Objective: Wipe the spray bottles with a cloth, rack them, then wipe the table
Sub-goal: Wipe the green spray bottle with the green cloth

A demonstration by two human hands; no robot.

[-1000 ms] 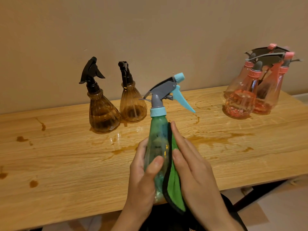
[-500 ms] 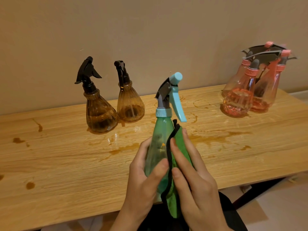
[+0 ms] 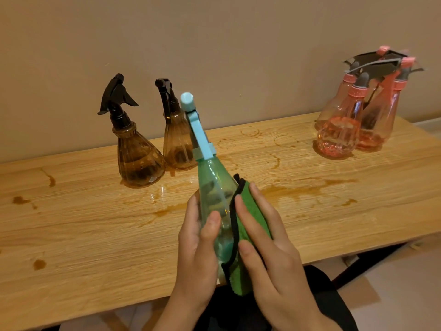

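The left hand grips the green spray bottle, held tilted above the surface; the right hand, fingers straight, presses the green cloth against it.

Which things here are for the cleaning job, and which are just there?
For the job: green bottle in the left hand, green cloth under the right hand, brown bottles, pink bottles, stained table.
Just there: wall, floor.
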